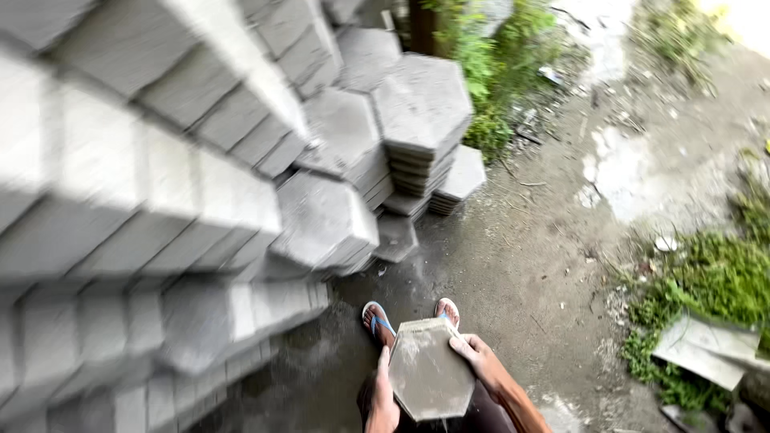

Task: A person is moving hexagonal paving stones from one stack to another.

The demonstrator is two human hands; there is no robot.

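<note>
Paver (431, 370) handling is shown here: one grey hexagonal concrete block is held flat in front of the body, low in the near middle of the view. It is gripped at its two sides, the left hand (382, 401) closed along the near-left edge and the right hand (480, 359) closed over the far-right edge, with fingers curled onto the top face. Directly below its far edge, two feet in blue-strapped flip-flops (378, 319) are seen on the dirt ground (521, 265).

The most likely mishap is judged to be a slip of the block. Its surface looks dusty, it is held only at the edges, and nothing is seen supporting it from beneath. If the grip is lost, the block would probably land on the toes, which are left bare by the open sandals.

A second hazard is posed by the stacked pavers (160, 200) on the left. They are piled high in leaning rows, and several hexagonal stacks (421, 120) further off look uneven. A bump from the carried block or from an elbow could bring some of them down onto the legs.

Footing is also judged doubtful: the ground is uneven, with pale patches, loose debris and weeds (714, 281) on the right, so a stumble with both hands occupied could not easily be caught.
</note>
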